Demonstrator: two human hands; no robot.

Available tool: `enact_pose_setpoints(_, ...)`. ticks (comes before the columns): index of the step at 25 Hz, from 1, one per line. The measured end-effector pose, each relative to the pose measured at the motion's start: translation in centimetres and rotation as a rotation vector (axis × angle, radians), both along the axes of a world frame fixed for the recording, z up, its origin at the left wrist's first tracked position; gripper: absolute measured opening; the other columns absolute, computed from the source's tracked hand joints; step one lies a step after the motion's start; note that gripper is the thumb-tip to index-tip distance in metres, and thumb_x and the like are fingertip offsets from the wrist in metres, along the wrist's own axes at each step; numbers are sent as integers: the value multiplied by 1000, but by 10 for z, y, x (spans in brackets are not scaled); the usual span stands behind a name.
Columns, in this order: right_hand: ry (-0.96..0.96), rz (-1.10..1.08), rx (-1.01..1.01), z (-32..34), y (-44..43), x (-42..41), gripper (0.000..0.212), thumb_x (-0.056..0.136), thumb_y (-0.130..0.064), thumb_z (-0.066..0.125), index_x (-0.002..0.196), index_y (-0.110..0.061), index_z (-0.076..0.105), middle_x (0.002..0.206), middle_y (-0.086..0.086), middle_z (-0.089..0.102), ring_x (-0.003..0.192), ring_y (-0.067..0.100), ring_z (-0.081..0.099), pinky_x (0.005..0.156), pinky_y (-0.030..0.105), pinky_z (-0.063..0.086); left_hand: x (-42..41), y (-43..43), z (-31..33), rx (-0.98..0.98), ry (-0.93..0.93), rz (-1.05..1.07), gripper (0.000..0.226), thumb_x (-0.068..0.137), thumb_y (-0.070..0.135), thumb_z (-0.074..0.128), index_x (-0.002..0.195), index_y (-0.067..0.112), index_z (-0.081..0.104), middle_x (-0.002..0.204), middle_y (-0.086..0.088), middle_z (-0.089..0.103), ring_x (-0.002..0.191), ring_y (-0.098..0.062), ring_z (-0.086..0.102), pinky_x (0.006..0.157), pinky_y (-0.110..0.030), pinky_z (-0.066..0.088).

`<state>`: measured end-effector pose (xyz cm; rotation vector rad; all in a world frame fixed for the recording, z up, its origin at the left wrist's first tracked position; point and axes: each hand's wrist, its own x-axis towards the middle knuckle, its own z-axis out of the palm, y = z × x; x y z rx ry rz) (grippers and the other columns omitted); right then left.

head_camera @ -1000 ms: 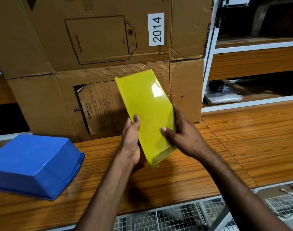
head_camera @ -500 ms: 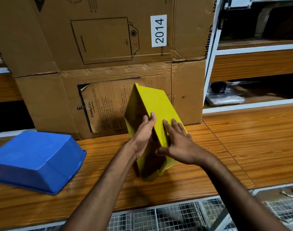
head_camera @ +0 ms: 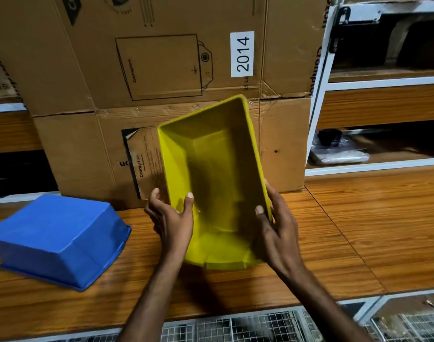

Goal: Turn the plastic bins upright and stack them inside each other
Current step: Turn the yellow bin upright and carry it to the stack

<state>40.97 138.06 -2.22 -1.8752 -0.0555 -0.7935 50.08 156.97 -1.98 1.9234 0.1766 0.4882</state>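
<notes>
Blue plastic, smooth and faintly glossy, fills the left of the view: the blue bin [head_camera: 58,238] lies upside down on the shelf [head_camera: 359,230] near its left end, its flat base facing up, its sloped walls widening down to a thin rim that rests on the wood. The shelf is an orange-brown board with a printed grain, and a white metal strip runs along its front edge, with wire mesh [head_camera: 235,329] below it.

Right of the blue bin, and apart from it, the left hand [head_camera: 172,222] grips the yellow bin [head_camera: 211,169] by its left long wall, thumb inside and fingers curled round the outside. The yellow bin is a rectangular tub with tapered walls and a rolled rim. It is tilted up on its near short end, its opening turned toward the camera, so the matte, shadowed inside shows. That near end is low over the middle of the shelf; whether it touches the wood I cannot tell. The right hand [head_camera: 276,229] clamps the right long wall the same way, thumb inside over the rim, fingers behind.

Behind the bin stand stacked cardboard boxes [head_camera: 161,70], creased and stapled, printed with line drawings; the upper one carries a white label [head_camera: 242,54] reading 2014. To the right, a white metal rack [head_camera: 319,95] holds more wooden shelves.
</notes>
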Motion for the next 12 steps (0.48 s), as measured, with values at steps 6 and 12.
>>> enact_pose_setpoints(6, -195, -198, -488, -6, -8, 4, 65, 91, 7, 54, 146, -13, 27, 155, 7, 47, 114, 14, 59, 75, 15, 47, 2, 14, -7, 29, -132, -152, 68, 104, 35, 48, 159, 7, 20, 167, -15, 23, 153, -27, 26, 120, -30, 26)
enact_pose_setpoints(12, 48, -312, -218, -17, -14, 22, 39, 102, -63, 30, 112, -26, 30, 77, 5, 60, 53, 31, 54, 45, 43, 43, -2, 16, -25, 218, -539, -24, 29, 103, 31, 49, 125, 12, 45, 118, -11, 45, 103, -27, 52, 78, -33, 49)
